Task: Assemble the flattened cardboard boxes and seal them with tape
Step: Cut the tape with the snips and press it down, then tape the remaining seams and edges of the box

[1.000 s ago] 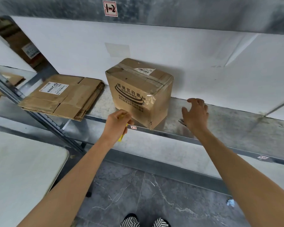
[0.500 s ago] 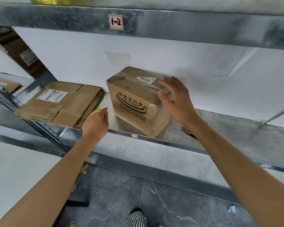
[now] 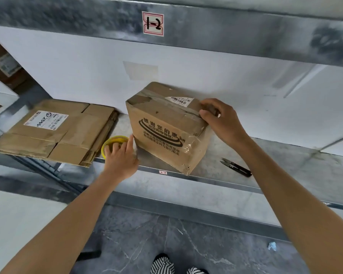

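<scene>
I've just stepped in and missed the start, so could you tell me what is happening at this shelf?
A person works at a metal shelf. Their right hand grips the top edge of a taped cardboard box, while the left hand holds a yellow tape roll beside it. A stack of flattened boxes lies to the left; black snips lie to the right.

Box (image 3: 166,135): brown, black print, white barcode label. Tape roll (image 3: 115,139), box's 9 o'clock: yellow. Flattened cardboard stack (image 3: 71,133), farther toward 9: brown, white label. Snips (image 3: 237,167), 4 o'clock: black. Shoes (image 3: 162,264), 6 o'clock: black-white stripes.
</scene>
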